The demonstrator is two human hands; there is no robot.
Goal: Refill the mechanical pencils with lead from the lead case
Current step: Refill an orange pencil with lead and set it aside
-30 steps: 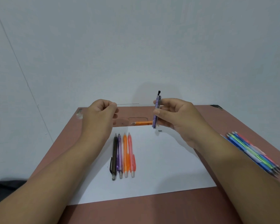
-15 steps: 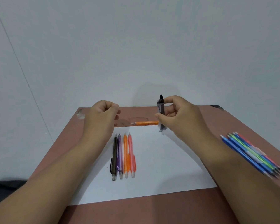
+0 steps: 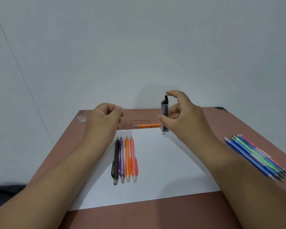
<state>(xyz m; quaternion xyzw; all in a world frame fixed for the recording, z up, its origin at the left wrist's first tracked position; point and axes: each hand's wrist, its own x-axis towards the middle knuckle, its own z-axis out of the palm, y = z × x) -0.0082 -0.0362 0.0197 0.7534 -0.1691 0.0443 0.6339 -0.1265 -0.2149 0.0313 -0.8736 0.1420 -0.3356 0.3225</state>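
Raised index finger, lead case [image 3: 164,113] upright

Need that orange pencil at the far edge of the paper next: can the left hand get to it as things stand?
Probably not yet. The path looks free: the orange pencil lies bare on the table just right of the left hand. But that hand pinches a thin lead, so it would need to part with that first.

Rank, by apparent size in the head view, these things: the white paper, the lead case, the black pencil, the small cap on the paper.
1. white paper
2. black pencil
3. lead case, though it sits farther from the camera, so its true length against the pencil is unsure
4. small cap
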